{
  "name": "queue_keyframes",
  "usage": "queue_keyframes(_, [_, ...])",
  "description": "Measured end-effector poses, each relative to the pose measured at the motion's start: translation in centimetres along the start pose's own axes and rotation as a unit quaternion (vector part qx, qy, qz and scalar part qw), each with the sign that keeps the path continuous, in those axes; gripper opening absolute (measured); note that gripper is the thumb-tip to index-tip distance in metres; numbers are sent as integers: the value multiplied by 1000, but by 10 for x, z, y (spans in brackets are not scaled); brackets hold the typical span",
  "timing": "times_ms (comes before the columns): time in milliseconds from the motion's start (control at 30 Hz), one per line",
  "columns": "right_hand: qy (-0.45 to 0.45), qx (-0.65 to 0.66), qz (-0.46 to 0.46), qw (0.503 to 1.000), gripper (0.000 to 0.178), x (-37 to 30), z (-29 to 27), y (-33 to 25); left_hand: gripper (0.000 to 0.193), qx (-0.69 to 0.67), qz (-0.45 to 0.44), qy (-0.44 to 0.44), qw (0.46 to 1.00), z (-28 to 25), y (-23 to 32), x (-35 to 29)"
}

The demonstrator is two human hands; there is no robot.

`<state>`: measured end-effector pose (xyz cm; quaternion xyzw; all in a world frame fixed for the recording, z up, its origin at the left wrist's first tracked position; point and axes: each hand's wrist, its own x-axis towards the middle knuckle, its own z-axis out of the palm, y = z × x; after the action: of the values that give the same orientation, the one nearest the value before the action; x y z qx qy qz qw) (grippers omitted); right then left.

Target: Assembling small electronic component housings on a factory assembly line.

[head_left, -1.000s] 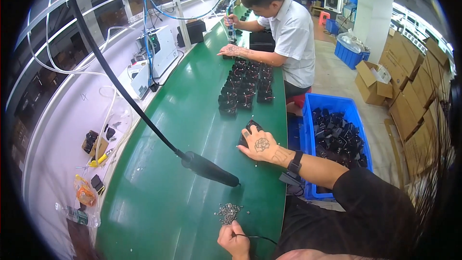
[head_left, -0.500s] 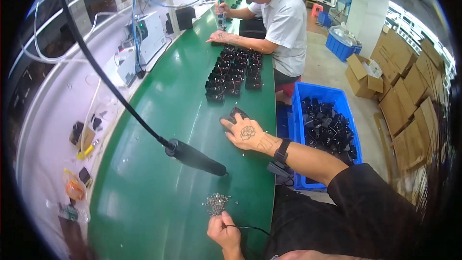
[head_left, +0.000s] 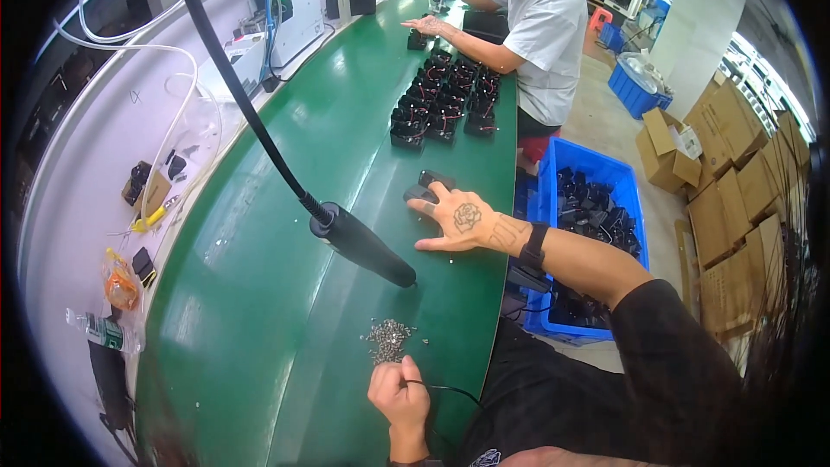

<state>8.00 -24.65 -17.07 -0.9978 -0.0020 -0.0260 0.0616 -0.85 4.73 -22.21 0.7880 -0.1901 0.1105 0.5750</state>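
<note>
On the green tabletop point(head_left: 259, 311), my right hand point(head_left: 467, 218) lies palm down with its fingers over a black plastic part point(head_left: 418, 194); the thumb stretches out to the side. Just beyond the fingertips more black plastic shows, partly hidden. My left hand point(head_left: 399, 396) is closed, thumb against fingers, at the near edge of a pile of small metal screws point(head_left: 388, 339). Whatever is pinched there is too small to make out. A thin black cord point(head_left: 450, 389) runs from beside its fingers. Between the hands and to the left, a black electric screwdriver point(head_left: 367, 246) hangs from its cable, tip down.
Rows of black assemblies with red wires point(head_left: 441, 104) stand farther along the table. Beyond them a co-worker point(head_left: 545, 43) in a white shirt handles a tool. A blue crate point(head_left: 641, 207) of black parts stands at the right. Yellow-handled pliers point(head_left: 157, 213) lie on the left ledge.
The view has shifted, so the whole scene sits differently. My right hand has drawn the black part slightly nearer, and its thumb is spread wider. My left hand stays by the screws.
</note>
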Motion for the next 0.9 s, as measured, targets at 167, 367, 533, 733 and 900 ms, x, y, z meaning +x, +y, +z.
queue_keyframes(167, [20, 0, -36, 999, 62, 7, 2, 7, 28, 8, 13, 3, 1000, 0, -1, 0])
queue_keyframes(367, [53, -14, -73, 996, 61, 13, 6, 10, 28, 13, 4, 2, 1000, -2, -1, -2])
queue_keyframes(533, [73, -8, -85, 994, 56, 16, 0, 15, 28, 22, 26, -2, 999, -3, 0, 1])
queue_keyframes(733, [127, 66, -95, 985, 52, 18, -4, 29, 27, 34, 34, 0, 999, 0, -3, 3])
queue_keyframes(900, [183, 210, -66, 958, 53, 12, -12, 24, 26, 38, 23, -4, 999, -1, -5, 1])
